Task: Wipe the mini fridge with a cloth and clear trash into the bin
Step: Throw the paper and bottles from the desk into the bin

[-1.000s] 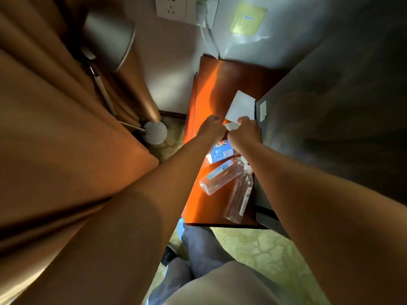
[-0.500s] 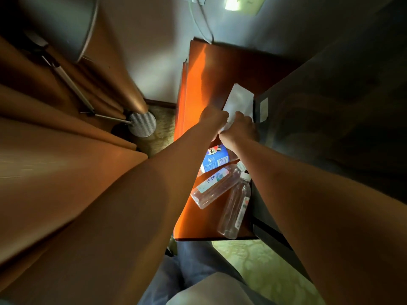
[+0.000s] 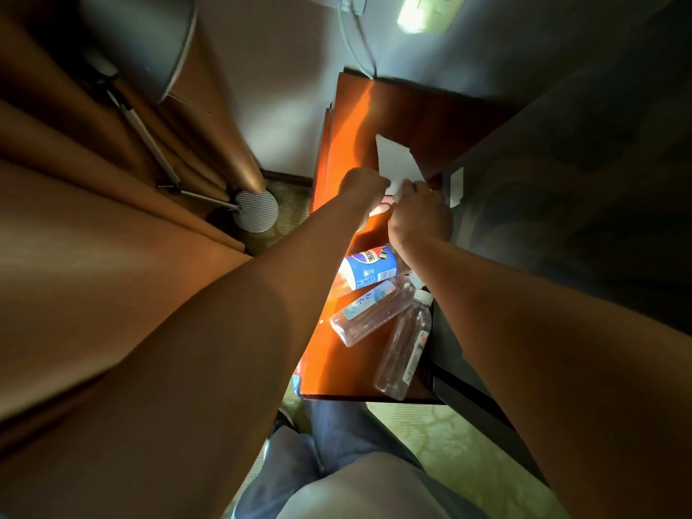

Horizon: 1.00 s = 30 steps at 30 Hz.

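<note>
From the head camera, a glossy orange-red wooden table [image 3: 359, 144] stands against the dark, flat-sided mini fridge [image 3: 561, 181]. On the table lies a white, sharp-cornered paper-like sheet [image 3: 397, 161], just beside the fridge. The left hand [image 3: 361, 189] and right hand [image 3: 421, 215] meet at the sheet's near edge, fingers curled tight; both seem to pinch it, though the fingertips are hidden. Nearer on the table lie a blue-labelled cola bottle [image 3: 370, 267] and two clear, ribbed plastic water bottles [image 3: 369, 314] [image 3: 404, 350], the last touching the fridge's side.
</note>
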{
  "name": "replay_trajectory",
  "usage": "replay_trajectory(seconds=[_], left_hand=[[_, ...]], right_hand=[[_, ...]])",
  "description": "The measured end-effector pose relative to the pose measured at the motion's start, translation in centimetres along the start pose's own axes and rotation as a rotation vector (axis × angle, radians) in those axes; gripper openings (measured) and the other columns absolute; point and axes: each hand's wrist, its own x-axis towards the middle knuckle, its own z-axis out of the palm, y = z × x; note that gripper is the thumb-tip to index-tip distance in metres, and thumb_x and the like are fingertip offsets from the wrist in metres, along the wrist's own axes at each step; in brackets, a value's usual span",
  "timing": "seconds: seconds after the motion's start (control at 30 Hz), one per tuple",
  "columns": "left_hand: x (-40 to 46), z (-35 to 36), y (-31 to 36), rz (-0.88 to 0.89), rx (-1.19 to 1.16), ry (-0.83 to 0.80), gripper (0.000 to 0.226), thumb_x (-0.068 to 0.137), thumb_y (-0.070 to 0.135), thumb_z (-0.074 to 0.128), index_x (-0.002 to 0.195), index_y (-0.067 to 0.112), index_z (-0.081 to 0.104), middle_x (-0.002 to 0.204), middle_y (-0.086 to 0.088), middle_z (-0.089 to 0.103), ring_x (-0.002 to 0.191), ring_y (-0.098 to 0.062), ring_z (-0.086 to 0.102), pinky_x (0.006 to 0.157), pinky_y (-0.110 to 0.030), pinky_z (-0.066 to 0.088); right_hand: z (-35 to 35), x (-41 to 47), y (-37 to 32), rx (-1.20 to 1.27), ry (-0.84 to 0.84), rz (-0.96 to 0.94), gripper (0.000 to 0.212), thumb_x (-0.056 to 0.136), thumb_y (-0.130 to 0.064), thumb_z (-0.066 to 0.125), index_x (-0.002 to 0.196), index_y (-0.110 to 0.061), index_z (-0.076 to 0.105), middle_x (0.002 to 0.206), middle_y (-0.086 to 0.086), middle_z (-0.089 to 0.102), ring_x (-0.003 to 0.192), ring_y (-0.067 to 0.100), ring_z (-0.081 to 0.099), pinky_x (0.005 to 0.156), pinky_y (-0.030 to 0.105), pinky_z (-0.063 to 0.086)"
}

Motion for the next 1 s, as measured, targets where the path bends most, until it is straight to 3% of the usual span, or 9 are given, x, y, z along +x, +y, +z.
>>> replay_trajectory(seconds=[0.1, 0.17, 0.27, 0.4, 0.47, 0.53, 0.73, 0.87, 1.0], left_hand=[[-2.5, -2.3, 0.1, 0.057, 0.021, 0.072, 0.011, 0.097, 0.003, 0.054, 0.096, 0.008, 0.064, 0.091, -0.01, 0.07, 0.069, -0.017, 0.068, 0.064, -0.027, 0.058], [-4.4, -4.4, -0.2, 0.088, 0.005, 0.143, 0.015, 0.094, -0.001, 0.054, 0.084, 0.009, 0.061, 0.072, -0.006, 0.066, 0.058, -0.014, 0.065, 0.055, -0.024, 0.055], [-8.3, -7.3, -1.3, 0.13, -0.078, 0.219, 0.026, 0.086, -0.006, 0.052, 0.07, 0.014, 0.05, 0.044, 0.003, 0.048, 0.033, -0.009, 0.046, 0.041, -0.017, 0.041], [-13.8, -11.5, -4.1, 0.22, -0.022, 0.477, 0.008, 0.075, 0.025, 0.058, 0.081, 0.02, 0.058, 0.074, -0.004, 0.064, 0.066, -0.024, 0.068, 0.077, -0.035, 0.061], [-15.9, -13.7, -5.9, 0.242, 0.075, 0.527, 0.035, 0.07, 0.035, 0.054, 0.098, 0.018, 0.066, 0.09, -0.012, 0.071, 0.086, -0.033, 0.074, 0.085, -0.042, 0.061], [-19.1, -15.6, -8.1, 0.277, 0.207, 0.557, 0.04, 0.077, 0.037, 0.053, 0.108, 0.016, 0.067, 0.1, -0.018, 0.073, 0.094, -0.038, 0.072, 0.081, -0.043, 0.059], [-27.4, -18.5, -14.5, 0.335, 0.368, 0.655, 0.017, 0.092, 0.023, 0.054, 0.099, 0.013, 0.066, 0.079, 0.0, 0.063, 0.079, -0.026, 0.063, 0.064, -0.028, 0.045], [-30.4, -19.6, -19.0, 0.305, 0.532, 0.688, 0.018, 0.092, 0.026, 0.053, 0.1, 0.015, 0.065, 0.09, -0.002, 0.063, 0.084, -0.026, 0.061, 0.065, -0.03, 0.044], [-31.7, -20.5, -23.4, 0.229, 0.718, 0.697, 0.027, 0.093, 0.029, 0.05, 0.115, 0.019, 0.06, 0.094, -0.001, 0.064, 0.078, -0.023, 0.059, 0.063, -0.031, 0.043]], right_hand=[[-0.9, -1.7, -1.2, 0.064, 0.031, -0.018, 0.046, 0.094, -0.03, 0.063, 0.135, -0.015, 0.05, 0.134, 0.01, 0.056, 0.125, 0.031, 0.053, 0.099, 0.042, 0.046], [-1.6, -3.3, -2.2, 0.12, 0.018, -0.014, 0.04, 0.095, -0.02, 0.054, 0.135, -0.017, 0.051, 0.135, 0.008, 0.054, 0.126, 0.031, 0.05, 0.099, 0.043, 0.045], [-2.5, -6.6, -3.8, 0.223, 0.024, -0.074, 0.042, 0.092, -0.01, 0.047, 0.132, -0.019, 0.056, 0.135, 0.006, 0.054, 0.124, 0.033, 0.05, 0.099, 0.041, 0.043], [-3.3, -11.8, -5.8, 0.3, 0.048, -0.154, 0.043, 0.092, -0.009, 0.046, 0.131, -0.019, 0.059, 0.135, 0.005, 0.053, 0.123, 0.033, 0.048, 0.095, 0.039, 0.044], [-3.5, -14.2, -6.5, 0.383, 0.04, -0.157, 0.044, 0.091, -0.008, 0.048, 0.131, -0.018, 0.061, 0.133, 0.006, 0.052, 0.124, 0.033, 0.046, 0.093, 0.041, 0.047], [-3.5, -17.1, -7.3, 0.448, 0.025, -0.18, 0.042, 0.089, -0.006, 0.049, 0.129, -0.015, 0.063, 0.131, 0.01, 0.051, 0.125, 0.035, 0.046, 0.092, 0.041, 0.048], [-1.8, -24.6, -8.4, 0.551, -0.095, -0.259, 0.03, 0.092, -0.011, 0.052, 0.119, -0.004, 0.064, 0.128, 0.018, 0.057, 0.114, 0.038, 0.057, 0.092, 0.041, 0.049], [0.7, -28.0, -8.6, 0.557, -0.233, -0.239, 0.033, 0.088, -0.015, 0.053, 0.117, -0.003, 0.066, 0.12, 0.019, 0.065, 0.111, 0.039, 0.061, 0.083, 0.035, 0.047], [3.7, -30.6, -9.0, 0.555, -0.399, -0.183, 0.017, 0.087, -0.013, 0.05, 0.095, -0.006, 0.063, 0.097, 0.014, 0.064, 0.101, 0.036, 0.063, 0.074, 0.028, 0.044]])
